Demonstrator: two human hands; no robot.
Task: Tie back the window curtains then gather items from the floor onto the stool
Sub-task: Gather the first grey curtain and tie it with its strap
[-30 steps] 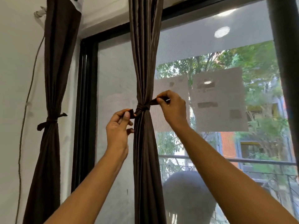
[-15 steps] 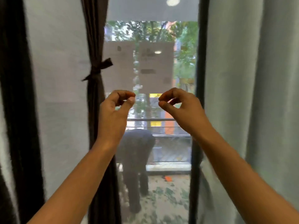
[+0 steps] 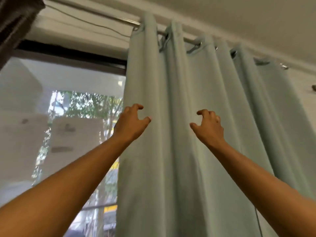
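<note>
Hands first, in the head view: the left hand (image 3: 132,123) and the right hand (image 3: 209,126) are both raised in front of the pale green curtain (image 3: 188,93). Their fingers are loosely bent like claws, thumbs spread apart from them, and they grasp nothing. The left hand lies over the curtain's left edge and the right over a fold further in. Whether any fingertip touches the cloth cannot be told.

A second ago both hands pinched the ends of the tie on the brown curtain. Half a second ago they had let go and hovered before the open glass, fingers and thumbs nearly meeting. Since then the view has swung up and to the right. Only a blurred corner of the brown curtain (image 3: 15,19) shows at the upper left, and its tie is out of frame.

The pale green curtain hangs loose and untied in deep folds from eyelets on a metal rod (image 3: 126,21). It sits just right of the window screen (image 3: 42,93) and its black frame (image 3: 68,52).
</note>
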